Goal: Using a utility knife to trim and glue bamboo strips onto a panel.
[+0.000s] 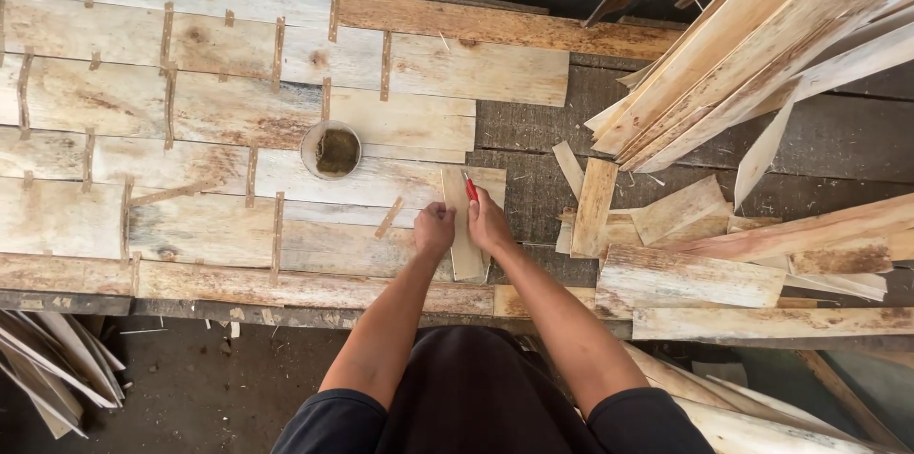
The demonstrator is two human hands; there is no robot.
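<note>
A dark, weathered wooden table [533,130] carries a wide sheet of pale veneer pieces [190,121] joined by small strips, a round tin [331,149] standing on that sheet, loose veneer offcuts [685,235] at right, and a slanting stack of long strips [752,45].

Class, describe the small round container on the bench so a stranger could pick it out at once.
Start at the wide sheet of pale veneer strips covering the bench. Near its right edge, just up-left of the person's left hand, sits the round tub: the only circular thing among flat wood, holding something dark.
</note>
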